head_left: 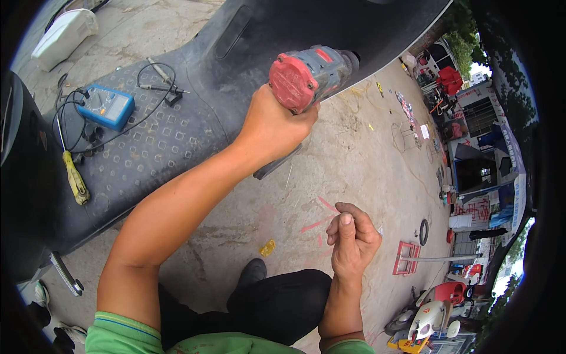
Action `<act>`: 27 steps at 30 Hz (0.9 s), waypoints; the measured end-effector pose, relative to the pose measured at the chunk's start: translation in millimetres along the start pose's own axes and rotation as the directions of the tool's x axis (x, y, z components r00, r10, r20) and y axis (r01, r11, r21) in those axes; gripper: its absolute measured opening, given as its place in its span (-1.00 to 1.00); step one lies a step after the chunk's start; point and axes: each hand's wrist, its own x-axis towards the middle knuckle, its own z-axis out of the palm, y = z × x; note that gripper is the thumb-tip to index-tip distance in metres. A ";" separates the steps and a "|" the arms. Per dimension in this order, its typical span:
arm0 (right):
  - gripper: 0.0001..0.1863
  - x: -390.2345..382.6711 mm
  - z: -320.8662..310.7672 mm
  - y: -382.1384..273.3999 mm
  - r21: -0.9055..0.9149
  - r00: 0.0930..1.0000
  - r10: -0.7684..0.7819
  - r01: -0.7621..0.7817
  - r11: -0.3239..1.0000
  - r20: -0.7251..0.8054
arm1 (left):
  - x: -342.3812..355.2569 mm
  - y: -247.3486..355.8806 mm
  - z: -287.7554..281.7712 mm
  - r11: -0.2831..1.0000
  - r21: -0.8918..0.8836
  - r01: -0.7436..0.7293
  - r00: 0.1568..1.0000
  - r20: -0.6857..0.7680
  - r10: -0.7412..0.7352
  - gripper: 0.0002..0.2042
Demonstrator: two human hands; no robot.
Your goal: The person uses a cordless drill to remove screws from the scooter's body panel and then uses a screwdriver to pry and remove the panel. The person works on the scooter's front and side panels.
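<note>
Right hand [355,239]: raised above the ground, fingers curled toward the thumb; cannot tell whether this grip contains a small item. Left hand [277,127]: grip closed firmly around the handle of a grey-and-red power drill [321,74]. The drill is held up before a black body panel [253,44], chuck pointing to the upper right. To its left, a black studded footboard [168,144] carries a yellow-handled screwdriver [75,178] and a blue multimeter [108,107] with black leads. Beyond, on the ground: a white container [63,38], upper left; a red metal frame [405,258], a black tyre [424,232] and a parked scooter [429,318], right.
</note>
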 end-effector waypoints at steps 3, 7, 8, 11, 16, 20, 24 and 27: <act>-0.77 1.0 0.3 -1.9 -0.009 1.000 -0.013 0.013 1.000 0.007 | -2.3 0.4 -0.9 0.998 -0.028 0.049 0.999 0.002 -0.049 -0.78; -0.78 1.7 0.3 -2.8 0.002 1.000 -0.007 0.007 1.000 0.004 | -4.1 1.8 -2.5 0.999 -0.014 0.050 0.999 0.001 -0.050 -0.78; -0.78 1.7 0.5 -2.4 0.004 1.000 -0.007 0.007 1.000 0.004 | -4.3 2.0 -2.2 1.000 0.001 0.028 1.000 -0.006 -0.028 -0.78; -0.79 1.2 1.1 -0.5 0.002 1.000 -0.018 0.018 1.000 0.011 | 0.2 6.9 -1.7 0.998 -0.012 0.063 0.998 0.012 -0.062 -0.77; -0.79 0.1 -5.6 5.4 -0.026 1.000 -0.018 0.018 0.999 -0.002 | -3.0 5.8 7.1 0.994 -0.011 0.105 0.994 -0.003 -0.105 -0.78; -0.78 -0.8 -5.7 3.3 -0.007 1.000 -0.019 0.019 1.000 -0.004 | -8.1 -8.2 16.7 0.999 -0.005 -0.036 0.996 -0.076 0.036 -0.79; -0.78 -0.9 -7.3 2.4 0.007 1.000 -0.010 0.010 1.000 -0.017 | -10.7 -7.3 21.9 0.998 -0.069 -0.004 0.998 -0.065 -0.001 -0.79; -0.78 -0.3 -9.5 2.6 0.015 1.000 -0.003 0.003 1.000 -0.027 | -11.7 -2.4 23.5 0.994 -0.105 0.033 0.997 -0.065 -0.040 -0.79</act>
